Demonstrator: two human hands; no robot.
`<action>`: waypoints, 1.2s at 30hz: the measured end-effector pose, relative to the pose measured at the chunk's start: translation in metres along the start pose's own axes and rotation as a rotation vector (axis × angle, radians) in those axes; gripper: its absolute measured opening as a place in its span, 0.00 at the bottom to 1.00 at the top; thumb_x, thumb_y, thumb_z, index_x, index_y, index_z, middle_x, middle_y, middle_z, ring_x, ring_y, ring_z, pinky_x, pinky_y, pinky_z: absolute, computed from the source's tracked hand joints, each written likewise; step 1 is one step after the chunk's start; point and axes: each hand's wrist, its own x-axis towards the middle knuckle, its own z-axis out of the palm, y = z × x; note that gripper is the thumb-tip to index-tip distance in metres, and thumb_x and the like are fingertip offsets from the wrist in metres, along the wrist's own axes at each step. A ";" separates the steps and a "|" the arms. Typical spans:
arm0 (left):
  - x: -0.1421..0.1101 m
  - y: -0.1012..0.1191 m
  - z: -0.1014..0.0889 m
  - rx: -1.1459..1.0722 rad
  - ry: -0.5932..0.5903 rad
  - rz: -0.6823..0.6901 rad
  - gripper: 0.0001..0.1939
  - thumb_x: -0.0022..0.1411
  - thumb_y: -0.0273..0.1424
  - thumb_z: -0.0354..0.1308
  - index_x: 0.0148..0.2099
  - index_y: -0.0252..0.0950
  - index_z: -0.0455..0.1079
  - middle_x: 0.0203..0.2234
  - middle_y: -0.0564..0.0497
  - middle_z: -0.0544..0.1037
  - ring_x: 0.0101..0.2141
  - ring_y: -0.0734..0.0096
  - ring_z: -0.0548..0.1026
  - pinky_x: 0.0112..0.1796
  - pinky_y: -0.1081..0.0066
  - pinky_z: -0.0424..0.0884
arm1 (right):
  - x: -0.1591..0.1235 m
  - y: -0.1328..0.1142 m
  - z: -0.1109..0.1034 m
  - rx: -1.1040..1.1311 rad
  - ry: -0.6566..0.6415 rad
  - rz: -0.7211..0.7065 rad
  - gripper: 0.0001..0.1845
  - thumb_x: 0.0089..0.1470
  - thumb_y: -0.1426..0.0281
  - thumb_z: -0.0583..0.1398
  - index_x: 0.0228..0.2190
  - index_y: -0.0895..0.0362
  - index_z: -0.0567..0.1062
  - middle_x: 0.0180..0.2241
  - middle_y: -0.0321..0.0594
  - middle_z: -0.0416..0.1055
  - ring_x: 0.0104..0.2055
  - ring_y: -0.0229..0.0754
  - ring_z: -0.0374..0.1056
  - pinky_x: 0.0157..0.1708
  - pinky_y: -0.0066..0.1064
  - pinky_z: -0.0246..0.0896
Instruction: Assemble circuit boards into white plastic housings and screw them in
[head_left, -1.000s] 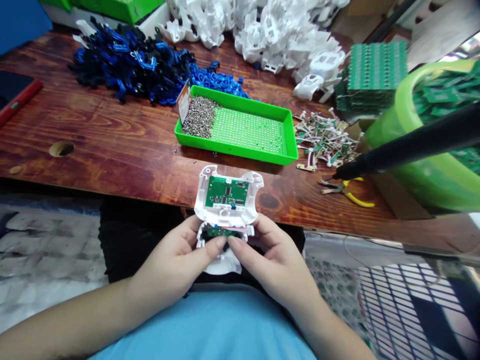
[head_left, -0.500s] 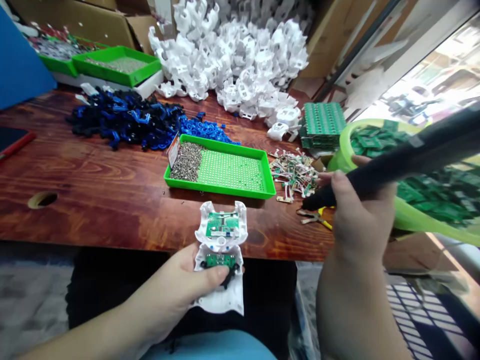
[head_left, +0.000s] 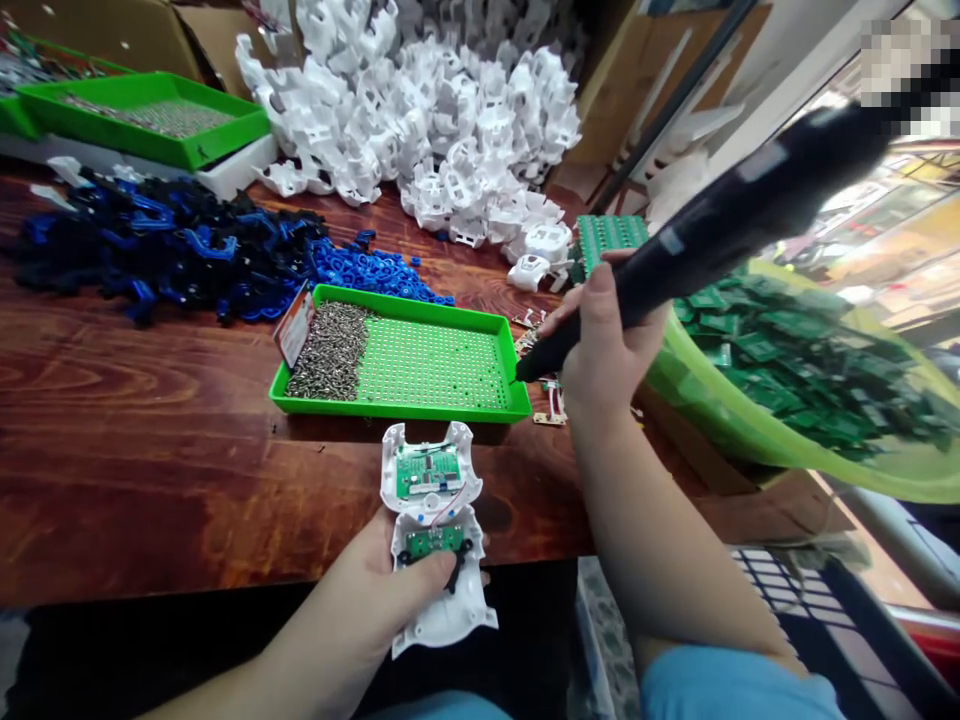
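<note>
My left hand (head_left: pixel 375 590) is closed around an opened white plastic housing (head_left: pixel 442 620), its thumb pressed over the lower half. Green circuit boards sit in both halves: one board (head_left: pixel 427 470) in the upper shell, a smaller one (head_left: pixel 433 541) with black parts in the lower. My right hand (head_left: pixel 611 345) grips a black electric screwdriver (head_left: pixel 675 250), which slants down to the left. Its tip is at the right end of a green perforated tray (head_left: pixel 397 408). Small metal screws (head_left: pixel 330 350) are heaped in the tray's left part, with a few dark specks to the right.
Blue and black plastic parts (head_left: pixel 187 245) lie left of small blue pieces (head_left: pixel 375 270). White shells (head_left: pixel 450 130) pile up at the back. A yellow-green tub (head_left: pixel 675 370) of circuit boards stands right, near stacked green panels (head_left: pixel 611 232). Another green tray (head_left: pixel 195 150) is at back left.
My right hand has brought the screwdriver leftward from beside the tub to the tray's right end. My left hand still holds the housing. The view has shifted a little.
</note>
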 end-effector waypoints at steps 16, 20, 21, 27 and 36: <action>0.000 0.004 -0.006 -0.039 -0.008 -0.041 0.22 0.45 0.25 0.72 0.45 0.38 0.75 0.37 0.46 0.83 0.41 0.55 0.80 0.40 0.65 0.74 | -0.003 0.028 0.012 -0.118 -0.007 0.037 0.13 0.58 0.55 0.52 0.41 0.48 0.58 0.34 0.36 0.65 0.30 0.38 0.70 0.27 0.32 0.67; 0.001 0.005 -0.007 -0.037 -0.046 -0.019 0.19 0.50 0.24 0.69 0.46 0.39 0.74 0.42 0.46 0.82 0.43 0.57 0.79 0.43 0.65 0.72 | -0.004 0.032 0.011 -0.092 -0.024 0.012 0.15 0.56 0.53 0.53 0.39 0.48 0.58 0.31 0.35 0.63 0.29 0.38 0.68 0.27 0.33 0.65; 0.001 0.005 -0.007 -0.037 -0.056 -0.012 0.19 0.51 0.24 0.68 0.46 0.38 0.74 0.42 0.46 0.82 0.43 0.59 0.79 0.44 0.66 0.72 | -0.004 0.033 0.011 -0.078 -0.024 0.007 0.16 0.56 0.52 0.54 0.39 0.48 0.58 0.31 0.35 0.63 0.28 0.37 0.67 0.27 0.33 0.64; 0.003 0.001 -0.010 -0.055 -0.091 0.023 0.19 0.53 0.29 0.68 0.48 0.36 0.73 0.40 0.47 0.82 0.41 0.63 0.78 0.41 0.69 0.71 | 0.002 0.010 0.011 -0.023 0.112 -0.078 0.10 0.56 0.60 0.55 0.37 0.49 0.60 0.25 0.31 0.57 0.22 0.36 0.63 0.23 0.30 0.59; 0.010 -0.005 -0.019 0.012 -0.216 0.094 0.21 0.57 0.31 0.66 0.52 0.39 0.68 0.50 0.46 0.77 0.49 0.60 0.73 0.45 0.67 0.66 | -0.031 -0.106 0.000 0.184 -0.049 0.228 0.12 0.65 0.59 0.46 0.32 0.48 0.64 0.16 0.29 0.60 0.15 0.35 0.60 0.18 0.31 0.63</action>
